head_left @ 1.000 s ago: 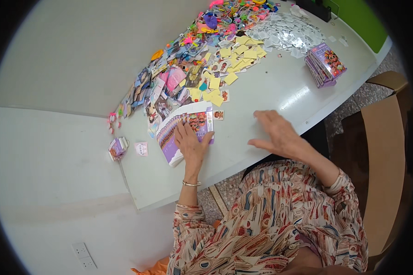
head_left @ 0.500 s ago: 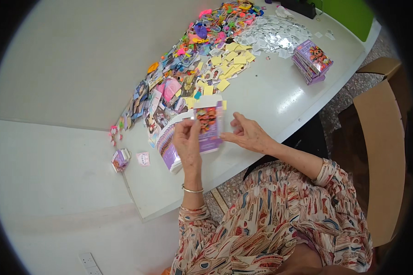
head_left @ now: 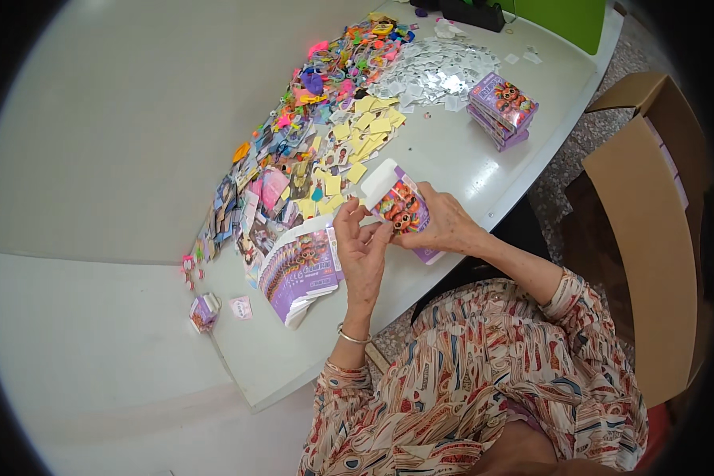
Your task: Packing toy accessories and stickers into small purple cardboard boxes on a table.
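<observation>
A small purple carton point(head_left: 402, 208) with a colourful cartoon picture stands tilted over the near part of the table, its white top flap raised. My right hand point(head_left: 446, 220) grips it along the right side, thumb across the front. At the carton's left edge is my left hand point(head_left: 361, 244), its fingers loosely bent and apart, the thumb tip at or touching the edge. A fanned stack of flat purple cartons point(head_left: 301, 274) lies just left of my left hand, partly behind it.
Left of centre spread piled picture cards point(head_left: 274, 186), yellow cards point(head_left: 365, 131), colourful trinkets point(head_left: 349, 71) and small clear packets point(head_left: 436, 71). Stacked purple boxes point(head_left: 502, 107) stand at the right. A cardboard box point(head_left: 646, 238) is beyond the table edge. One small box point(head_left: 204, 311) sits at the left corner.
The carton has shifted right and tilted, passing from my left hand's grip to my right hand's. My left hand has loosened its fingers. The view has turned slightly.
</observation>
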Demonstrator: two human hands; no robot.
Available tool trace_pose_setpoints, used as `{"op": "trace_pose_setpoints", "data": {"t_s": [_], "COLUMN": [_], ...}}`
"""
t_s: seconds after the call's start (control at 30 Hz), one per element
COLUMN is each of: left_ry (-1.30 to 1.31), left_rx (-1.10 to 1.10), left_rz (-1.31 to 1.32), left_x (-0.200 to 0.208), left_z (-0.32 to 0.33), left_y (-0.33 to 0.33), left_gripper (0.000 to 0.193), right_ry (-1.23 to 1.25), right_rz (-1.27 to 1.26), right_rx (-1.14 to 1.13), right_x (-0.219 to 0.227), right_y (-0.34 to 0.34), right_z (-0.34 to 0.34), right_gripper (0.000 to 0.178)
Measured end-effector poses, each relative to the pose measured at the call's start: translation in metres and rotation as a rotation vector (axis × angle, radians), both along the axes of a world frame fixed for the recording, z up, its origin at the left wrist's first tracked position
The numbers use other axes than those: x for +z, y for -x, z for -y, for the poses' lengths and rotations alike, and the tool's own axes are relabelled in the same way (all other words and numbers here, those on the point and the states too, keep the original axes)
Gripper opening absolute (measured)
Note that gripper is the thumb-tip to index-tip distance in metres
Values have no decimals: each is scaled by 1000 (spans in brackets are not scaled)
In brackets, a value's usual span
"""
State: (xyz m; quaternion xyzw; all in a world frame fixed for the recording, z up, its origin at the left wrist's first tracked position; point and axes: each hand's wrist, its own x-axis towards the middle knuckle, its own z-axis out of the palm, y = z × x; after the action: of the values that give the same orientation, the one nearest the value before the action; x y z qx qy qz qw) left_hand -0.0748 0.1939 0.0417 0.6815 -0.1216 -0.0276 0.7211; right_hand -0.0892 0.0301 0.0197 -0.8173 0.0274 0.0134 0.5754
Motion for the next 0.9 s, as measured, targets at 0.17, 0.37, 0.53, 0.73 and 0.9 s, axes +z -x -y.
{"op": "trace_pose_setpoints", "data": {"t_s": [0.17,0.37,0.53,0.73,0.9], "left_ry": [-71,-99,-54,-496,-589], "left_rx": [-147,-337,-477,-674,-608], "left_rz": [-37,-282,-205,-225,116], "left_x": [-18,-35,2,-2,-28], "left_z": [-9,-27,-5,-16,-18], "left_y": [-10,-21,-23,-28,-24], "left_gripper": [49,52,66,73,66], "right_ry": [-116,-327,-281,-230,-406], "right_rz": [48,-40,-78,-69,-115], "right_rx": [134,329,375,422,409], "right_x": [-10,-19,-12,-19,-16], "right_y": [2,3,6,10,8], "right_z": [16,30,39,44,42], "right_gripper": [65,45,47,48,51]}}
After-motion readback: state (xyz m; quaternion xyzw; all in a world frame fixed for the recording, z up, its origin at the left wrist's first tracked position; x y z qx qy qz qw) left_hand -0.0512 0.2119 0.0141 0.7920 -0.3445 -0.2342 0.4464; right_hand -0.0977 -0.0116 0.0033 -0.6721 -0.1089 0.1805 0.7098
